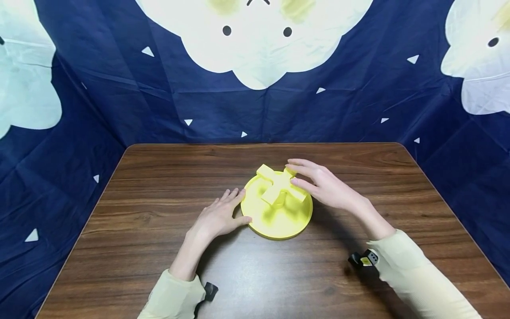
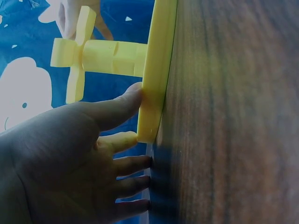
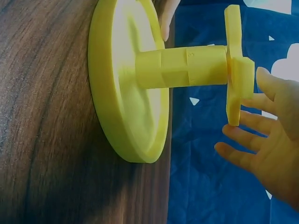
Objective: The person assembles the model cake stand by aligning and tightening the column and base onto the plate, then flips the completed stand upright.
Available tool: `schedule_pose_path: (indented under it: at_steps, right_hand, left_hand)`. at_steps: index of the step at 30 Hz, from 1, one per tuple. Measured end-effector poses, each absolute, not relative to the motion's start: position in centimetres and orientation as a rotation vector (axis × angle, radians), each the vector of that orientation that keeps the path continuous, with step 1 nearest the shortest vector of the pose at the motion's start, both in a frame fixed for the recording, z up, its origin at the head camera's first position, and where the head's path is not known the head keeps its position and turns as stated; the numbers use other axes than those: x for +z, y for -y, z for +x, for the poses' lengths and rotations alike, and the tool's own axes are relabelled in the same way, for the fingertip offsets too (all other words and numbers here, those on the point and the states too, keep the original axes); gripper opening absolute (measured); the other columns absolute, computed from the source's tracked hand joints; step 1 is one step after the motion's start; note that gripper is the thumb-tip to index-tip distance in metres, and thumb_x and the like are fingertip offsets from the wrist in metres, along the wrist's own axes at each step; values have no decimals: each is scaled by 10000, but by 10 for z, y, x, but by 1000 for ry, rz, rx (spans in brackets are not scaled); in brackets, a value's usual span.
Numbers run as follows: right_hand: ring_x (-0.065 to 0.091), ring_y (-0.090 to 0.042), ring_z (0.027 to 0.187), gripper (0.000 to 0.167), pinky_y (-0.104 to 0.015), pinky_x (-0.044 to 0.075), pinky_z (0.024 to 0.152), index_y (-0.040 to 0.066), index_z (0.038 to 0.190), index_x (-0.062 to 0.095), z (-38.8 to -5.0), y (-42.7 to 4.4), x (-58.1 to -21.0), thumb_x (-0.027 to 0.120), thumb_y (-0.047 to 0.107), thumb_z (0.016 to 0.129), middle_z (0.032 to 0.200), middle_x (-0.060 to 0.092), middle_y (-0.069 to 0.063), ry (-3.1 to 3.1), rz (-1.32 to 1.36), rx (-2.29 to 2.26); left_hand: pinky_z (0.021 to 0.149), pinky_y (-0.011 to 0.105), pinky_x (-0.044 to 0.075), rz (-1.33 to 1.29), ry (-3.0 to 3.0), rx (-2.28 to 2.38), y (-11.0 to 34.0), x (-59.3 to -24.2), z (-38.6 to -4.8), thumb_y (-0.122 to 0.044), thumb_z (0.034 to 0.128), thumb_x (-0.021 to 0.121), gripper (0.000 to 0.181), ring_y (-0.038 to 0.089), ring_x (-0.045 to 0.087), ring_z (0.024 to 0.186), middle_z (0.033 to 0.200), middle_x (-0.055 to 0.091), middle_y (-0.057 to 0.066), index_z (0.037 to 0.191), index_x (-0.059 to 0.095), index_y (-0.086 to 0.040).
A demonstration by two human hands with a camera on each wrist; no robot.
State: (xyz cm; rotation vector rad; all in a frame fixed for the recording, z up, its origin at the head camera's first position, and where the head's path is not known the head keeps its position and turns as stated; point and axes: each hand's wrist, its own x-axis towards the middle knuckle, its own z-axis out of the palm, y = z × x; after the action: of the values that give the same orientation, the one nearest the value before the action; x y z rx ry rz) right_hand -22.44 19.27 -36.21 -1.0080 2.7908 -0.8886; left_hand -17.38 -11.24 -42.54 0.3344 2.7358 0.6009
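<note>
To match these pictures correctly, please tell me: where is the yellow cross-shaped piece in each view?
Head: the cross-shaped piece is slightly right of and below centre.
Left wrist: it is at upper left.
Right wrist: it is at upper right.
Shared landmark: the round yellow base.

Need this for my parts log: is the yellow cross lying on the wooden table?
No, the right wrist view shows the yellow cross atop a post on the round base.
</note>
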Motion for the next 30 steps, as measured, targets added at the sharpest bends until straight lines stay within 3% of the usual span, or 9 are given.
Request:
schedule_pose_path:
  at_steps: [6,15,23,30]
  right_hand:
    - [638,-206,1146,399,-431,539,939,171,1406,642,-221,-200,-361,613,330,1041,1270,657,-42,-2919,-967,-870]
    - [715,-120,940,203,-402,608,822,164,1168,778,-220,-203,-359,704,212,985,1081,787,15,-2989,-939,-942]
    - [561,-252,1374,431,-493,470,1137,131,1383,648,-226,-196,-362,715,263,979,1425,630,-73,-2894,-1000,-916]
    - [656,-217,1219,356,-457,546,1030,147,1331,693,-223,-199,-363,675,293,1006,1291,691,-32,-2916,-967,-865]
  left_hand:
    - [1254,659,243,333,-2740,602,112,-425,-175,-570,956,638,860,363,209,1603,1726,225,102,1650,253,-238]
    - [1256,657,241,333,-2736,604,111,-426,-174,-568,956,641,858,342,204,1608,1725,230,100,1649,256,-240]
    - [1262,645,240,335,-2737,600,111,-425,-174,-567,957,641,852,330,202,1610,1722,240,101,1646,267,-235]
    - [1280,611,229,335,-2733,606,111,-424,-174,-559,957,644,850,325,194,1613,1722,241,102,1646,269,-231]
